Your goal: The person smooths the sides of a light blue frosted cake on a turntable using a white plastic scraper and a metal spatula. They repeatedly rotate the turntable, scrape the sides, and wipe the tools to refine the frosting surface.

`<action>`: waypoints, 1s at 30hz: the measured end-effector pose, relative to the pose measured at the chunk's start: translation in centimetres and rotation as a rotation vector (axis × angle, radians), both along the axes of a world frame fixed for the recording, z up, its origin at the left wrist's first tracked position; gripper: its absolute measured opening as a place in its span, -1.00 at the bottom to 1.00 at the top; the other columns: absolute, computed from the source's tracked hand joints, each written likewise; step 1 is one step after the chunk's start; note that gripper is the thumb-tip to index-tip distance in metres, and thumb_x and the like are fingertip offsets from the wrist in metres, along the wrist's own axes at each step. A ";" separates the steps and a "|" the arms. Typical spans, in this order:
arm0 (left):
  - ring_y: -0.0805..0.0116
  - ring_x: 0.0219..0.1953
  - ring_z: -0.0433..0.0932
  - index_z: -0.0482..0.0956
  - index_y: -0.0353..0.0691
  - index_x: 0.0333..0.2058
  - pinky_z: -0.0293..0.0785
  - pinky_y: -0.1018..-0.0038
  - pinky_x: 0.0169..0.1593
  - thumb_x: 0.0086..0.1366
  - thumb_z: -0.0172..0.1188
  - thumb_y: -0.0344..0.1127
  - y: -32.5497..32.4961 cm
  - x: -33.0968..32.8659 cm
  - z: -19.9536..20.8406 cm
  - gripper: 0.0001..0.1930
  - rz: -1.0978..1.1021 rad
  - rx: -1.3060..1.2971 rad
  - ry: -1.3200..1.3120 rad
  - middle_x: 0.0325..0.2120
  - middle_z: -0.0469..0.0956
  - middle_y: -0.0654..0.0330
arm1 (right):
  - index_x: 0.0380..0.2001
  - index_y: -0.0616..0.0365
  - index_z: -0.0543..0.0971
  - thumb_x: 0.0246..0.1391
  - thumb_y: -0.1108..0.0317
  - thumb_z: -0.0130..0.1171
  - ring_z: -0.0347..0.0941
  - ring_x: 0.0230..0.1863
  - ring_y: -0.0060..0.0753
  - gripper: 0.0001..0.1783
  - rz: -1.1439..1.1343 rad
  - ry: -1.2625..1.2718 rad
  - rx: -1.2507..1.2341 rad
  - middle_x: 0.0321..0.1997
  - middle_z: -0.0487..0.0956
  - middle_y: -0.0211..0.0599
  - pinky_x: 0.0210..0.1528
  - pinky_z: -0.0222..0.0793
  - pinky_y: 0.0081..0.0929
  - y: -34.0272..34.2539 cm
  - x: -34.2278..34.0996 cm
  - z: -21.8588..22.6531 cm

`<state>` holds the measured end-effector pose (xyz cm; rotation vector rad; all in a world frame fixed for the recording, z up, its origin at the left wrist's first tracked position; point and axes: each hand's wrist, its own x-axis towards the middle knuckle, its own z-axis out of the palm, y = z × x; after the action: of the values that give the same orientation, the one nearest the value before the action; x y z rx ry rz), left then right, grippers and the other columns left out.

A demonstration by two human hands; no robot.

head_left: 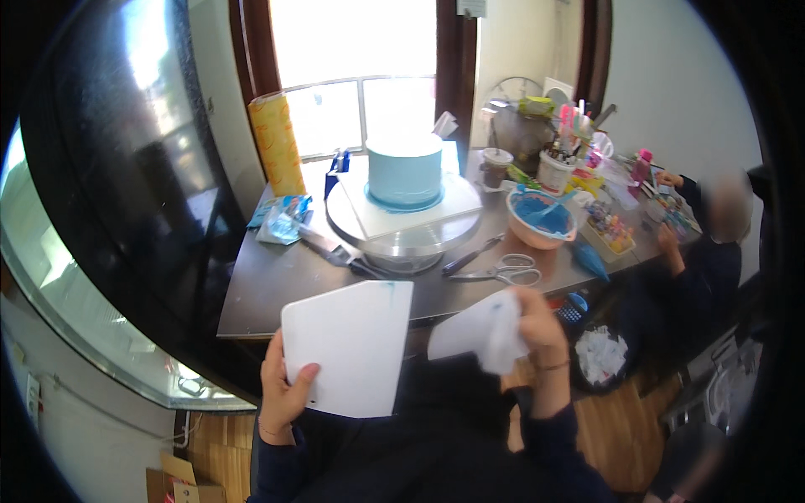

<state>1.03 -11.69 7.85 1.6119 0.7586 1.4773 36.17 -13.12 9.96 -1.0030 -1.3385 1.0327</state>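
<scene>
My left hand [285,387] grips a white flat cake scraper [348,348] by its left edge, thumb on its face; a faint blue smear shows near its top corner. A crumpled white paper towel [490,331] with a small blue stain hangs from my closed right hand [541,323], apart from the scraper. Beyond both hands, a pale blue frosted cake [405,176] stands on a white square board [398,221] on a metal turntable [459,238]. Blue cream rings its base.
On the metal table [268,289] lie a spatula [335,254], a dark-handled knife [472,256], scissors [511,272] and a blue piping bag [591,260]. A bowl [537,235] of blue cream stands right. A waste bin [601,356] is below; another person [713,243] sits at right.
</scene>
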 end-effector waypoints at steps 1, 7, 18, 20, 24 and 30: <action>0.44 -0.16 0.39 0.08 -0.39 0.08 0.29 0.58 -0.10 0.10 0.10 -0.46 0.0 -1.1 0.2 -0.42 0.002 -0.010 0.000 -0.16 0.38 0.13 | -0.41 0.28 0.50 -0.34 0.62 0.10 0.38 -0.36 -0.63 -0.73 0.112 -0.175 -0.067 -0.43 0.50 -0.45 -0.27 0.31 -0.63 2.0 -1.7 -1.1; 0.40 -0.12 0.34 0.10 -0.40 0.07 0.23 0.52 -0.04 0.00 0.23 -0.22 -0.8 -5.1 2.2 -0.28 0.357 -0.038 0.055 -0.15 0.36 0.11 | -0.49 0.32 0.49 -0.45 0.30 0.35 0.29 -0.59 -0.57 -0.60 0.063 -0.190 0.101 -0.68 0.38 -0.30 -0.49 0.25 -0.55 14.4 -17.4 -6.2; 0.47 -0.42 0.47 0.49 -0.37 -0.26 0.35 0.58 -0.29 -0.11 0.28 -0.33 1.0 -6.7 6.0 -0.61 0.287 -0.238 0.593 -0.50 0.52 0.16 | -0.20 0.33 0.43 -0.07 0.36 0.05 0.42 -0.17 -0.33 -0.65 0.129 -0.444 0.056 -0.29 0.49 -0.05 -0.09 0.28 -0.54 19.2 -20.1 -4.6; 0.47 -0.54 0.49 0.55 -0.32 -0.37 0.36 0.61 -0.41 -0.13 0.29 -0.35 2.1 -5.5 7.8 -0.71 0.085 -0.293 0.809 -0.62 0.52 0.14 | -0.47 0.32 0.49 -0.04 0.29 -0.02 0.45 -0.35 -0.12 -0.74 0.479 0.071 -0.023 -0.46 0.49 0.01 -0.24 0.32 -0.33 15.6 -17.9 -1.0; 0.30 -0.69 0.47 0.54 -0.20 -0.56 0.30 0.57 -0.60 -0.17 0.33 -0.29 4.2 0.4 10.8 -0.81 -0.127 0.085 1.246 -0.75 0.44 0.18 | -0.37 0.30 0.42 -0.03 0.31 0.00 0.46 -0.43 -0.10 -0.75 0.710 -0.701 0.427 -0.50 0.49 -0.03 -0.40 0.36 -0.31 8.3 -13.7 4.9; 0.49 -0.63 0.38 0.35 -0.25 -0.49 0.26 0.64 -0.51 -0.03 0.26 -0.22 6.9 4.8 12.1 -0.71 -0.207 0.157 0.844 -0.68 0.40 0.26 | -0.51 0.23 0.36 -0.20 0.48 0.05 0.41 -0.58 -0.06 -0.88 0.656 -0.752 0.243 -0.69 0.41 -0.11 -0.53 0.31 -0.28 5.0 -5.3 7.3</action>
<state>5.87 -4.75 19.99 2.3837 0.8902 0.6815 30.92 -8.14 17.28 -0.7998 -2.4631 0.9437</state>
